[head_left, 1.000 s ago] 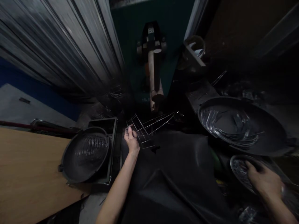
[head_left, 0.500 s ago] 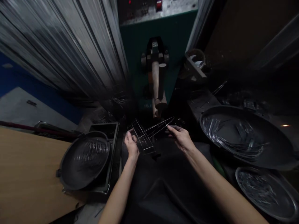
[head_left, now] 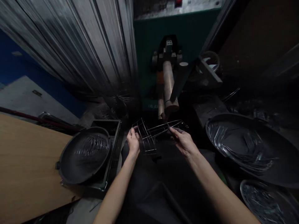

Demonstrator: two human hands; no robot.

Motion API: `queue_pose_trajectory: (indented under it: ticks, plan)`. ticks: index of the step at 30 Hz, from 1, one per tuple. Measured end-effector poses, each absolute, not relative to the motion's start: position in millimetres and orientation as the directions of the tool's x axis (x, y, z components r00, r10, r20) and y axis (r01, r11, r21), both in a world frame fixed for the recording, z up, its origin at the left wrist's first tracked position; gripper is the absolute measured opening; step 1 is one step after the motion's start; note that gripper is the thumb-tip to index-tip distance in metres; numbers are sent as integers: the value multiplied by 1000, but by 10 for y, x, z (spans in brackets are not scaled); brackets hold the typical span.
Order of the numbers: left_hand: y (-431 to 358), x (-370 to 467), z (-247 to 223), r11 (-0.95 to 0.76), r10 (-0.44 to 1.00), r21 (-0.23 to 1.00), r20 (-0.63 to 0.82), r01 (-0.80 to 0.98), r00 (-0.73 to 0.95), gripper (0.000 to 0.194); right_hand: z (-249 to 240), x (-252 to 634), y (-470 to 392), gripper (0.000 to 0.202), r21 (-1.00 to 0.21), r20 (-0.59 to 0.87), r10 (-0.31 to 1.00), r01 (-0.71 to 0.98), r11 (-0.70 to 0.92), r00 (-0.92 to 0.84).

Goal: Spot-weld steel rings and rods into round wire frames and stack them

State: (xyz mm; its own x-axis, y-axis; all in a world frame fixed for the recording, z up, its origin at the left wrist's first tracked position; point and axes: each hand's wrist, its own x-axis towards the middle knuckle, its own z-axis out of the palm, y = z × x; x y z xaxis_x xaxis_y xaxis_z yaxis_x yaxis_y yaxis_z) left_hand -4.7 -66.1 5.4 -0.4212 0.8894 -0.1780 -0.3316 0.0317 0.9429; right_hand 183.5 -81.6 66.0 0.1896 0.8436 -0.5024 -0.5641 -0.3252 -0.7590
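A thin wire frame (head_left: 146, 137) of crossing metal rods hangs in the air between my hands, above the dark cloth over my lap. My left hand (head_left: 133, 140) pinches its left edge between thumb and fingers. At the frame's narrow right part, my right hand (head_left: 182, 138) is closed on the wires with thumb and fingertips. Just beyond the frame stands a green machine (head_left: 149, 46) with a thick metal cylinder (head_left: 168, 81) pointing toward me.
On the left, a round black pan (head_left: 81, 168) with curved wires rests on a crate (head_left: 115, 137) beside a wooden board (head_left: 30, 165). On the right are a large black pan (head_left: 238, 130) of bent wires and a metal dish (head_left: 261, 202) of small pieces. Corrugated metal (head_left: 93, 37) rises at the left.
The view has shifted, so the machine now appears further right. Both hands still hold the wire frame, and its right part looks more level and turned slightly.
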Motion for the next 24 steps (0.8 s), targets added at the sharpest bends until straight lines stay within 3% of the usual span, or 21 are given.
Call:
queue_pose_trajectory:
  ticks: [15,24]
  plan:
    - [-566,-90,175,54,892,944,-192,-325,-409,43,715,1763,-689,13,-744,-525,826,-583,-327,207]
    - [-584,-118,236,138,902,885,-298,-444,-314,38,739,1757,-750,6,-692,-555,811,-643,-327,184]
